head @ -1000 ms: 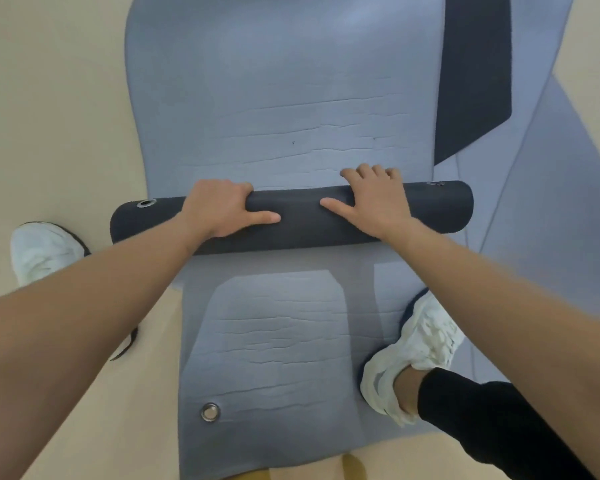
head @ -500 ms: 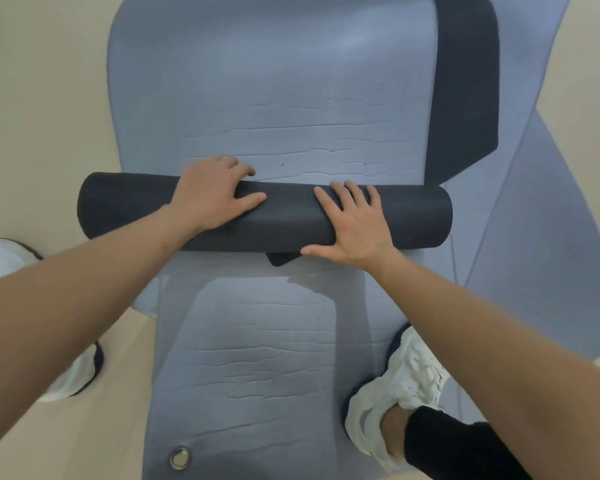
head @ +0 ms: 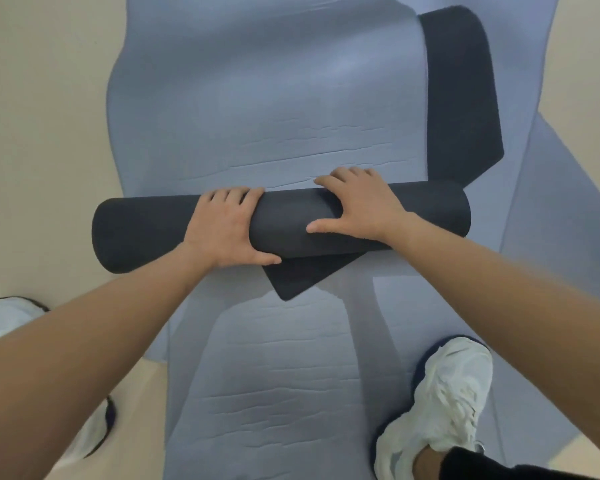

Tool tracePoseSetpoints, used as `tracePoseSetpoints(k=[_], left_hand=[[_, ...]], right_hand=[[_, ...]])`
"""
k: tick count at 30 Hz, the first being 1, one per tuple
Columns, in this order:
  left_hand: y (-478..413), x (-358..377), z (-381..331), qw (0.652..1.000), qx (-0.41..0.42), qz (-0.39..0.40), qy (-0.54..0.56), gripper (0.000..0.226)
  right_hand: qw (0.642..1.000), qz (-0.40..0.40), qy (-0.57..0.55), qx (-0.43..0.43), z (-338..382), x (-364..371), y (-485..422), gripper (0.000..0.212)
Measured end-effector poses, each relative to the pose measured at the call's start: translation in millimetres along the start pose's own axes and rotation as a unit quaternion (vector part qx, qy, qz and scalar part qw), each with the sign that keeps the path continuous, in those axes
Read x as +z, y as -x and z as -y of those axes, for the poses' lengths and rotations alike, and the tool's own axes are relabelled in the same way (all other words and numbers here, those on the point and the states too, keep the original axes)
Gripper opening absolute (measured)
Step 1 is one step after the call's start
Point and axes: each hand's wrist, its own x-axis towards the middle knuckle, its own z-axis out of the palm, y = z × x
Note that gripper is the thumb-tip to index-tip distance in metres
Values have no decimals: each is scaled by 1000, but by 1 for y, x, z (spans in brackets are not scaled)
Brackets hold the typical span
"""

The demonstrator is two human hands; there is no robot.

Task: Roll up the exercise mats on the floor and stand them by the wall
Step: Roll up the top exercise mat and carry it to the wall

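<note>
**A:** What would have made that turn of the roll [head: 146,233] go well?

**B:** Even pressure, I'd judge. The left hand [head: 224,230] and right hand [head: 357,206] sat apart on it. Each had its fingers curled over the far side and its thumb on the near side, clamped on the roll. Pushing both forward together, snug, would stop it coning.

**A:** It looked skewed?

**B:** A dark corner [head: 302,275] stuck out from under the near side, so I'd have squared the ends before going further.

**A:** And the mat [head: 267,98] itself?

**B:** Blue-grey on top with shallow creases, dark underneath, soft foam by the look. It lay on the pale floor [head: 42,133] with the roll across its middle and much of it flat beyond. A far corner [head: 461,98] was folded over. A second mat [head: 561,220] lay beside it on the right.
</note>
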Motion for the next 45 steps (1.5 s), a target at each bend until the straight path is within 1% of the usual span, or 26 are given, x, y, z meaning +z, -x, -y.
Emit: tracePoseSetpoints(k=[2,3,5,7,9,13,16,20,23,26,29,30,31,32,34,36,37,39,42,43,45], left_hand=[[-14,-9,9,999,6,19,26,126],[-21,-13,13,999,8,35,40,123],[-31,-21,18,996,10,62,56,116],[-38,-28,18,995,3,79,65,105],[-35,-35,16,993,-8,92,74,94],[-17,-44,11,992,-26,100,77,84],[11,-50,6,989,-36,113,87,85],[53,-58,-3,983,-47,140,114,83],[92,-54,-13,974,-51,168,140,84],[128,-42,-22,955,-67,224,184,81],[160,-25,-33,925,-77,295,228,84],[170,-20,-38,922,-78,301,232,84],[180,-15,-43,928,-77,288,223,85],[189,-10,-47,944,-74,251,203,88],[205,1,-55,978,-46,140,146,95],[222,9,-66,995,-9,43,94,99],[229,14,-73,997,8,21,71,101],[238,24,-86,999,27,41,23,109],[231,33,-91,996,11,85,-25,122],[223,35,-87,996,7,88,-34,124],[206,36,-77,997,1,72,-29,125]], right_hand=[[996,-38,74,-32,-4,8,17,122],[993,-45,108,-33,-7,11,22,127],[990,-44,135,-14,-10,13,22,130],[991,-36,132,-10,-11,3,14,124],[992,-28,120,-22,-7,-13,13,111],[993,5,115,-27,8,-33,22,87],[993,13,111,-41,22,-38,38,81],[995,33,87,-42,45,-47,69,81],[994,82,59,-48,65,-48,95,80],[987,148,18,-59,80,-38,115,79],[967,244,-45,-55,90,-17,128,69],[958,272,-68,-51,90,-8,131,67],[952,290,-88,-46,89,1,132,66],[948,299,-105,-38,87,10,132,65],[941,308,-137,-13,80,20,126,62],[938,314,-147,-8,74,24,114,60],[939,312,-144,-9,71,25,108,61],[951,288,-115,6,65,29,99,69],[968,240,-64,29,58,34,93,94],[974,217,-50,31,59,33,94,97],[988,145,-21,36,61,31,100,93]])
